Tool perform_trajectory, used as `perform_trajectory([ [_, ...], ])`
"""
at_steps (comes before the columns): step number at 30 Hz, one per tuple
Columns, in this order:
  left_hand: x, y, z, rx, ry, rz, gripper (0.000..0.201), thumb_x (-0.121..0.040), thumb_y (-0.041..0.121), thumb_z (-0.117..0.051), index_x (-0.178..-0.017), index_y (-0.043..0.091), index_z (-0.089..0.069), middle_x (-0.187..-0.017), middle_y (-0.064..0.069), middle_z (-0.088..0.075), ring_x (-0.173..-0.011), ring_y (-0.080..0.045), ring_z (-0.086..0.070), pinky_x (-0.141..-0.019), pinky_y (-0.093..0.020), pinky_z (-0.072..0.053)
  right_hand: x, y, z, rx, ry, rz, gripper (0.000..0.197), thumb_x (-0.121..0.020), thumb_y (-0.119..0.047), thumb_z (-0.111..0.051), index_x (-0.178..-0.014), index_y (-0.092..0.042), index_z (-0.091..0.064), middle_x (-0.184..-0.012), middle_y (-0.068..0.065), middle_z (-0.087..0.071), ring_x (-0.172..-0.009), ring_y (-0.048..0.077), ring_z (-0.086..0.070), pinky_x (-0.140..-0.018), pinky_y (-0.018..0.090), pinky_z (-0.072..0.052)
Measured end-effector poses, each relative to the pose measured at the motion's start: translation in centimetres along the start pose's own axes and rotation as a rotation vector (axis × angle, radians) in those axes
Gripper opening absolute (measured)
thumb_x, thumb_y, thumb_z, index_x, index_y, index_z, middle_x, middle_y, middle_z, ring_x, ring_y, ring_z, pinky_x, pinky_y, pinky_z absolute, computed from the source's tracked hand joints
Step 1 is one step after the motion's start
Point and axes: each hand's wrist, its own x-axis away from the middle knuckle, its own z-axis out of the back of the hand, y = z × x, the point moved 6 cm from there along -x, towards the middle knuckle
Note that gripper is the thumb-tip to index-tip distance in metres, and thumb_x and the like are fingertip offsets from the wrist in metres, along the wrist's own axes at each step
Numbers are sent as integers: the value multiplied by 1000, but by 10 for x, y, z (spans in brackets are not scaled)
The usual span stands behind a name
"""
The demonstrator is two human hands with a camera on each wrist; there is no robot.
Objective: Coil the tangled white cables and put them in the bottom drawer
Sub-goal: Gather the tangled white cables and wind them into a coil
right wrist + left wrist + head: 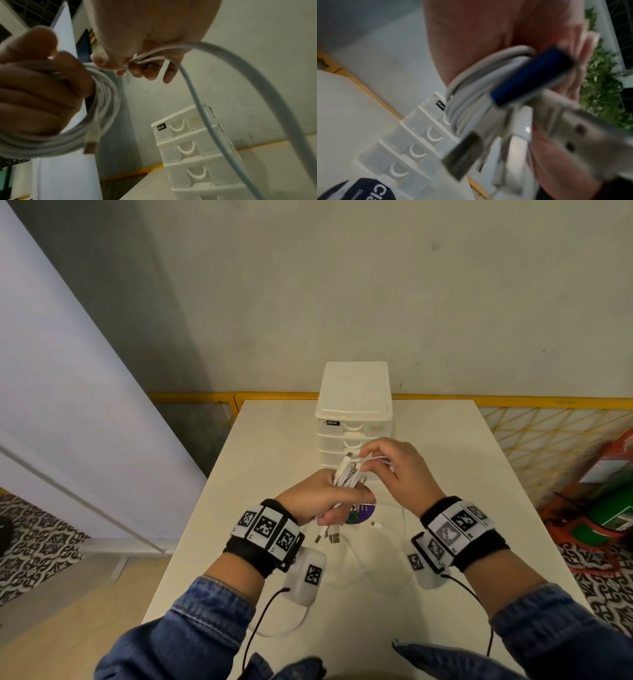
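Observation:
My left hand (329,498) grips a coiled bundle of white cables (346,474) above the table, with USB plugs (330,537) dangling below the fist. In the left wrist view the coil (471,97) wraps round my fingers. My right hand (394,467) pinches a loose strand of the same cables (142,59) just right of the bundle; the strand loops down (257,94) to the table. The white drawer unit (354,419) stands behind the hands with its drawers (193,150) all closed; its bottom drawer is hidden behind my hands in the head view.
More slack white cable (370,570) lies on the white table (274,446) under my wrists, next to a round purple sticker (359,515). A yellow mesh fence (548,440) and green and orange cans (613,508) stand off the table's right side.

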Motion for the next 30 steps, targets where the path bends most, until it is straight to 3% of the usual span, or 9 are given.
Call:
perform_trajectory([
  [3,3,8,-3,174,-18,-53,10,-80,9,-58,-79,3,-67,-30,0,-41,-27,-12,-34,-52,-30,-30,6,16,-7,4,-1,-46,31,-90,-36,-41,-98,-20,-66,-92,-6,-66,-86,16,-63,-81,37,-48],
  [7,3,21,1,356,49,-187,22,-79,4,-51,-88,-10,-66,-45,-4,-62,-50,-12,-62,-64,-25,-51,28,30,-37,-144,-105,-253,35,-91,-31,-37,-115,-18,-59,-95,6,-69,-85,21,-64,-79,34,-49],
  [10,3,26,6,699,50,-224,25,-79,1,-52,-96,1,-70,-79,-11,-74,-72,-17,-72,-69,-24,-58,40,26,-60,-124,-183,-311,14,-91,-35,-33,-87,-38,-45,-68,-7,-56,-59,8,-50,-65,29,-39],
  [12,2,29,9,788,57,-266,29,-82,4,-49,-106,3,-65,-103,-11,-73,-93,-18,-71,-86,-26,-56,50,27,-75,-92,-286,-344,24,-94,-25,-32,-75,-40,-37,-67,-8,-54,-61,10,-51,-64,27,-37],
  [16,-1,31,23,743,183,-340,39,-82,6,-49,-120,4,-59,-128,-6,-62,-122,-18,-56,-100,-27,-47,73,45,-103,24,-524,-395,20,-97,-17,-33,-87,-21,-50,-77,-5,-53,-79,21,-54,-72,27,-36],
  [18,-3,24,33,701,297,-337,41,-81,6,-53,-121,3,-59,-130,-3,-61,-125,-16,-53,-102,-28,-45,79,44,-106,62,-574,-361,21,-97,-15,-33,-98,-13,-53,-75,-10,-51,-81,21,-54,-72,24,-33],
  [21,-2,10,49,532,479,-326,32,-87,0,-53,-115,12,-64,-129,2,-61,-125,-9,-52,-110,-30,-35,79,26,-101,98,-584,-241,23,-98,-21,-34,-109,-15,-53,-101,1,-64,-91,22,-58,-76,28,-39],
  [26,-3,-13,58,345,597,-222,33,-86,6,-60,-116,19,-65,-129,8,-60,-114,2,-54,-87,-11,-43,72,-3,-90,236,-598,-11,36,-94,-36,-31,-120,-21,-50,-109,6,-68,-96,28,-62,-80,41,-49],
  [30,-5,-26,48,94,608,-124,39,-83,6,-65,-121,13,-61,-119,12,-60,-101,3,-58,-67,-2,-45,59,-23,-78,318,-611,135,33,-96,-32,-37,-116,-15,-56,-105,7,-67,-95,27,-61,-78,37,-47],
])
